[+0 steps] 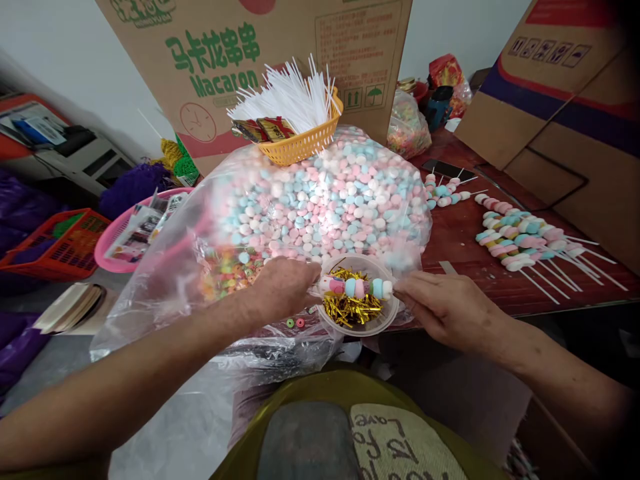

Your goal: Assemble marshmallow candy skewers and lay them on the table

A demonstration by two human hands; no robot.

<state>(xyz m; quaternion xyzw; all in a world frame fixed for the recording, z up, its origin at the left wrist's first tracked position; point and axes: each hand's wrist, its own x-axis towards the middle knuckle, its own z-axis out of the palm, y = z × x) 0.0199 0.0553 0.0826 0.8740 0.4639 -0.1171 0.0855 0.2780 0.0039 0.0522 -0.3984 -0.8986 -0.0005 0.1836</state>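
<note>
A marshmallow skewer [356, 288] in pink, blue and white is stretched level between my two hands. My left hand [286, 285] is closed at its left end, where what looks like a printed clear wrapper covers it. At the opposite end, my right hand [443, 307] pinches beside the last white marshmallow. Directly beneath the skewer stands a clear round tub [361, 329] holding short gold strips [353, 313] that look like twist ties. Behind the tub spreads a big clear bag of loose marshmallows [325, 200]. Colourful small rings [227, 270] lie near my left wrist.
Finished-looking marshmallow skewers [530, 237] lie piled on the red table [450, 233] at right, with a smaller group [445, 192] behind. A yellow basket [295, 148] of white sticks sits atop the bag. Cardboard boxes [280, 40] stand behind; a pink basin [113, 250] is at left.
</note>
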